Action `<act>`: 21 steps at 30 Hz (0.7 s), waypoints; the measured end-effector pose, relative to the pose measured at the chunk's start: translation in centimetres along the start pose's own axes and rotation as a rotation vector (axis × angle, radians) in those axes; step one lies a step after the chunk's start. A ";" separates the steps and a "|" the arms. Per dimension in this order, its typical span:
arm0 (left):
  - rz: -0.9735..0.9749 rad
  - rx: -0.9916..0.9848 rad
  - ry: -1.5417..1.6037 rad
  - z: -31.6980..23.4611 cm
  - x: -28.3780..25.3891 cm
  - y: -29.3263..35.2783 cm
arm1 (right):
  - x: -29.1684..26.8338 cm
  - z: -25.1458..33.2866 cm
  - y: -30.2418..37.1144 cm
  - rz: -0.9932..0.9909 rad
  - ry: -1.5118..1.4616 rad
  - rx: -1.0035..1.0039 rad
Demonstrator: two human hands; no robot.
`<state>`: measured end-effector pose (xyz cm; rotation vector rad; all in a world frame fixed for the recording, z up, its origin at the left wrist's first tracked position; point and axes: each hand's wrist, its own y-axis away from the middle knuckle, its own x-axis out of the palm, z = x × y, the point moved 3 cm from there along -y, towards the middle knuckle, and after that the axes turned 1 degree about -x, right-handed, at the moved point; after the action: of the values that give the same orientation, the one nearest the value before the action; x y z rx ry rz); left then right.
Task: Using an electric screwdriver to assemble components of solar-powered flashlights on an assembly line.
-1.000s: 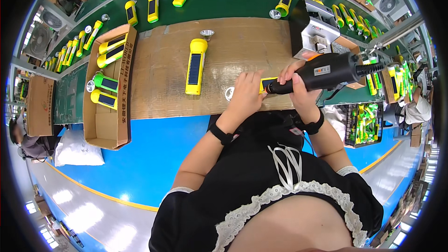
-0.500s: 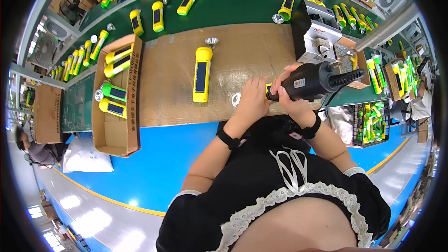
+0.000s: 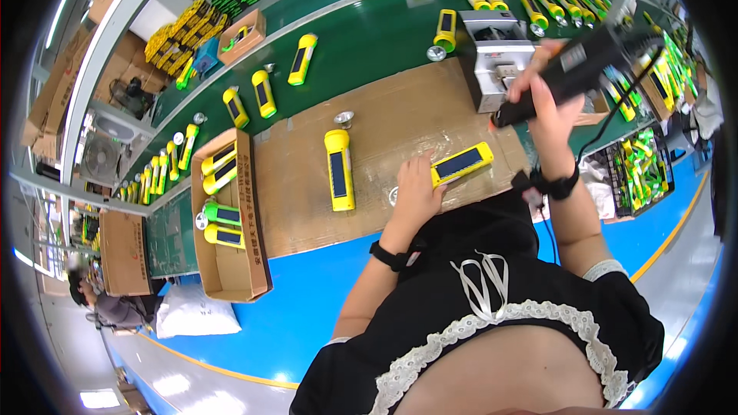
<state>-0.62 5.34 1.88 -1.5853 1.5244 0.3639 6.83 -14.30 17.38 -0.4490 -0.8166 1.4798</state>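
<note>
My left hand (image 3: 417, 194) is closed around the left end of a yellow flashlight (image 3: 463, 163) with a dark solar panel, which lies on the cardboard sheet (image 3: 300, 230). A silver reflector shows partly beside that hand. My right hand (image 3: 547, 104) grips a black electric screwdriver (image 3: 573, 69), its tip raised above and to the right of the flashlight, apart from it. Left of my left hand lies a second yellow flashlight (image 3: 339, 173), with a loose silver reflector (image 3: 344, 118) just beyond its head.
A cardboard box (image 3: 260, 261) with several flashlights stands at the left. Behind the screwdriver is a grey metal machine (image 3: 496, 58). More flashlights lie along the green conveyor (image 3: 354, 23). A black crate (image 3: 638, 173) of green and yellow parts stands at the right. A person (image 3: 115, 307) is far left.
The screwdriver, in my right hand, has lifted up and right, away from the flashlight. The flashlight under my left hand now shows its panel. The whole view has turned and shifted.
</note>
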 end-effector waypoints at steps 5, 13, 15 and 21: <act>0.114 -0.017 -0.048 0.2 -0.8 0.1 | -4.1 -6.8 -5.2 -0.173 0.079 -0.087; 0.123 -0.010 -0.039 -0.5 -0.5 0.3 | -6.5 -9.7 -5.6 -0.156 0.149 0.046; 0.095 -0.016 -0.041 -0.5 -0.1 0.5 | -6.2 -10.0 -5.8 -0.099 0.262 0.076; -0.068 -0.086 0.018 0.5 0.5 0.5 | -3.9 -8.9 -6.1 0.101 0.141 0.260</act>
<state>-0.79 5.41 1.04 -1.7069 1.4821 0.3825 17.87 -16.74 15.03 -0.3978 -0.4875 1.6029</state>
